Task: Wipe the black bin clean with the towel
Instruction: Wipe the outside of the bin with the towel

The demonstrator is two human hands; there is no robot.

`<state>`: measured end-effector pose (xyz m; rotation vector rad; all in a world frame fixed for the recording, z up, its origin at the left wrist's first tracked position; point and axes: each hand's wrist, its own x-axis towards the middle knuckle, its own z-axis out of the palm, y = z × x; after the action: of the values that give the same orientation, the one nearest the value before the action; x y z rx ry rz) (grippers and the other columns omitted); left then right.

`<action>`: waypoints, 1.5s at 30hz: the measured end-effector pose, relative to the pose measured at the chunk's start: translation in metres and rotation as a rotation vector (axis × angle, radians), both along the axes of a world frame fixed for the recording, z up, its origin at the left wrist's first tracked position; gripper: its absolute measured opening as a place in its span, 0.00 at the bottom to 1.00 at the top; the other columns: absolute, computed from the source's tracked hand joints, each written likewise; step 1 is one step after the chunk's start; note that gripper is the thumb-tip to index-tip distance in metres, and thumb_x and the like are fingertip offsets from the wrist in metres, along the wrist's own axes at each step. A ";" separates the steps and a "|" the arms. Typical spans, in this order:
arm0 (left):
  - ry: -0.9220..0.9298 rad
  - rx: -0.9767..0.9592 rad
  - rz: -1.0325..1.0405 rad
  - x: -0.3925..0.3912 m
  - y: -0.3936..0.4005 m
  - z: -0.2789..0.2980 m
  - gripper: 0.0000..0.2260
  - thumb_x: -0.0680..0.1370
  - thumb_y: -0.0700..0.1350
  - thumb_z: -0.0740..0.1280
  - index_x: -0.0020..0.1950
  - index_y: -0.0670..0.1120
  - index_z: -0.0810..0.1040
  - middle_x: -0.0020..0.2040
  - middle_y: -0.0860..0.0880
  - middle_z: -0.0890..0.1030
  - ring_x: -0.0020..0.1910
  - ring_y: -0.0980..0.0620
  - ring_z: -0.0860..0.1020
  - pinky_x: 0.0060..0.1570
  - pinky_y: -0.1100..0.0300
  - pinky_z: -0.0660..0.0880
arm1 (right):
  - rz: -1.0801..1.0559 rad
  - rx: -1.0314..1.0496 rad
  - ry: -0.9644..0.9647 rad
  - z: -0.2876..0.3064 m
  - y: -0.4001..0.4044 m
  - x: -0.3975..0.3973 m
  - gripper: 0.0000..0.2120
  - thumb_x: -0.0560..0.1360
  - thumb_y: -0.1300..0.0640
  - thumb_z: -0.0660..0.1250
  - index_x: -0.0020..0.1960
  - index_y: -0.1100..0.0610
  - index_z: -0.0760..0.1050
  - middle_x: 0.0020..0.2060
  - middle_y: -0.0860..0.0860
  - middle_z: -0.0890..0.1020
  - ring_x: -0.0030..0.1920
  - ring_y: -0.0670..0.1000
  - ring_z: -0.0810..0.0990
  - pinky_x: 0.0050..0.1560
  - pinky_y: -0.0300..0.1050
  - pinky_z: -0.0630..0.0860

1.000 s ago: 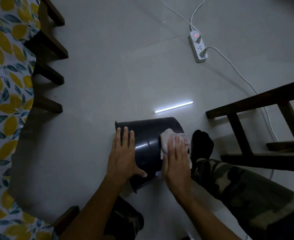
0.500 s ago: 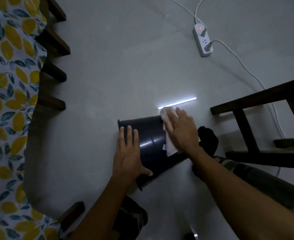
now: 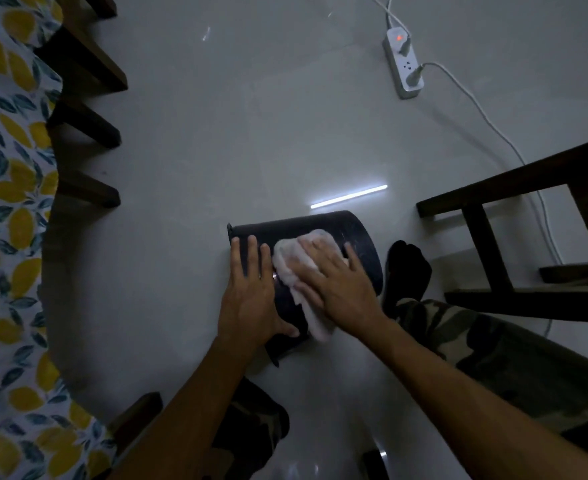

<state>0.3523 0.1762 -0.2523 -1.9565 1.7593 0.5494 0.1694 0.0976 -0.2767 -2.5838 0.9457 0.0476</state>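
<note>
While the black bin [image 3: 323, 233] lies on its side on the grey floor [image 3: 216, 133], rim to the left and base to the right beside a dark-socked foot [image 3: 408, 268], the head view shows both hands on its upper wall. The left hand [image 3: 251, 296] lies flat near the rim, fingers straight and close together, thumb spread out along the near side. The right hand [image 3: 334, 278] presses palm-down with fingers fanned apart over the white towel [image 3: 292, 268], which sits on the middle of the wall, its edge touching the left fingers and its tail trailing toward the near side. Half a second earlier the towel and right hand were at the far right edge of the bin, so they have travelled left toward the rim; the left hand has kept its place.
</note>
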 end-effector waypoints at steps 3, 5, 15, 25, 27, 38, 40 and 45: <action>0.020 -0.010 0.079 -0.002 -0.003 0.010 0.74 0.54 0.84 0.63 0.82 0.37 0.38 0.80 0.32 0.35 0.78 0.31 0.32 0.77 0.35 0.39 | -0.436 0.077 0.017 -0.002 -0.028 0.009 0.26 0.84 0.40 0.50 0.80 0.43 0.57 0.79 0.52 0.64 0.79 0.56 0.61 0.72 0.69 0.59; 0.074 -0.030 0.116 -0.002 -0.004 0.015 0.74 0.54 0.82 0.67 0.82 0.41 0.37 0.80 0.35 0.33 0.78 0.32 0.30 0.78 0.36 0.42 | -0.629 0.134 0.005 -0.007 -0.045 0.014 0.25 0.84 0.42 0.51 0.80 0.45 0.61 0.77 0.54 0.66 0.77 0.58 0.63 0.72 0.66 0.63; 0.760 -0.513 1.246 -0.021 -0.042 0.033 0.54 0.75 0.51 0.77 0.83 0.53 0.36 0.83 0.45 0.57 0.79 0.44 0.62 0.70 0.56 0.63 | -0.875 0.253 -0.259 0.003 -0.068 -0.001 0.12 0.85 0.54 0.53 0.62 0.53 0.73 0.54 0.59 0.78 0.52 0.56 0.77 0.49 0.45 0.68; 0.734 -0.577 1.080 0.012 -0.032 0.035 0.35 0.75 0.39 0.76 0.76 0.53 0.61 0.72 0.46 0.74 0.69 0.46 0.75 0.65 0.48 0.77 | -1.040 0.353 -0.347 0.019 -0.064 0.009 0.13 0.86 0.51 0.52 0.67 0.51 0.70 0.55 0.53 0.72 0.49 0.50 0.74 0.47 0.39 0.68; 0.676 -0.548 1.061 0.012 -0.020 0.034 0.30 0.75 0.41 0.76 0.70 0.52 0.63 0.68 0.45 0.77 0.63 0.45 0.78 0.59 0.46 0.80 | -1.014 0.369 -0.343 0.022 -0.059 0.007 0.13 0.86 0.51 0.52 0.67 0.51 0.70 0.56 0.53 0.72 0.50 0.50 0.75 0.45 0.37 0.69; 0.519 -0.423 0.974 -0.004 0.029 0.045 0.59 0.59 0.59 0.85 0.81 0.51 0.53 0.80 0.46 0.58 0.76 0.44 0.61 0.73 0.42 0.65 | -1.121 0.363 -0.453 0.068 0.004 -0.012 0.14 0.86 0.49 0.56 0.66 0.52 0.73 0.52 0.44 0.75 0.50 0.38 0.76 0.39 0.23 0.69; 0.431 -0.351 0.765 0.006 0.019 0.048 0.66 0.58 0.65 0.83 0.83 0.53 0.45 0.84 0.47 0.46 0.81 0.44 0.49 0.76 0.41 0.55 | -0.946 0.285 -0.396 0.076 0.022 -0.006 0.16 0.85 0.47 0.54 0.69 0.49 0.71 0.57 0.44 0.74 0.54 0.42 0.76 0.45 0.22 0.69; 0.247 -0.096 0.382 0.022 0.001 0.039 0.61 0.67 0.74 0.70 0.83 0.47 0.39 0.81 0.42 0.30 0.81 0.43 0.35 0.79 0.41 0.47 | -0.263 0.201 -0.212 0.057 0.065 0.031 0.29 0.79 0.45 0.60 0.78 0.52 0.65 0.75 0.56 0.69 0.74 0.54 0.68 0.71 0.55 0.70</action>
<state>0.3739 0.1770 -0.2135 -2.3993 1.5756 0.8812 0.2006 0.1631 -0.2199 -2.2128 1.1278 -0.1893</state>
